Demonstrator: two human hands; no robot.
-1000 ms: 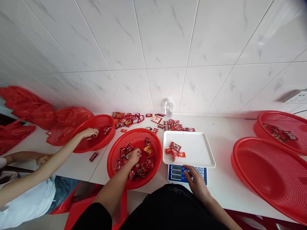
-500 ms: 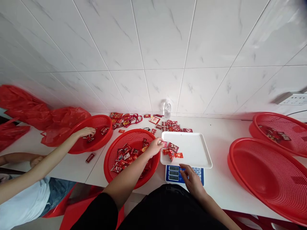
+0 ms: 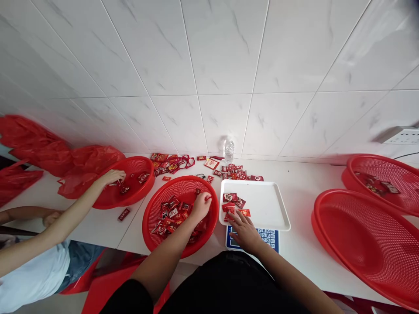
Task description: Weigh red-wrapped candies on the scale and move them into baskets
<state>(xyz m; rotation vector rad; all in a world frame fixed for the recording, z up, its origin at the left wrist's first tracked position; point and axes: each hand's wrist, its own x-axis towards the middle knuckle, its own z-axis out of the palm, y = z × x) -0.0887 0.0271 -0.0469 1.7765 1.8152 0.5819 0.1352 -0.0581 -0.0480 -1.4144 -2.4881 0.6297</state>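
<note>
My left hand [image 3: 201, 206] is over the right side of a red mesh basket [image 3: 149, 209], its fingers closed on a small red packet [image 3: 208, 199]. Inside that basket lies a heap of red wrapped snack packets [image 3: 173, 213]. My right hand [image 3: 245, 232] has its fingers spread at the near left of a white tray [image 3: 262, 203], the fingertips at some red packets [image 3: 228, 207] there. Whether they press on them I cannot tell. The tray rests on a digital scale [image 3: 270, 239] with a blue keypad, partly covered by my right hand.
At left, a co-worker's hand [image 3: 113, 176] is over another red basket [image 3: 147, 183]. Several loose packets [image 3: 234, 172] and a clear bottle [image 3: 229, 150] stand or lie by the wall. Two red baskets [image 3: 347, 235] overlap at right. Red plastic bags [image 3: 91, 163] lie at far left.
My left hand has moved left from the tray to over the basket. My right hand has moved up and left to the tray's packets. The co-worker's hand has shifted slightly left.
</note>
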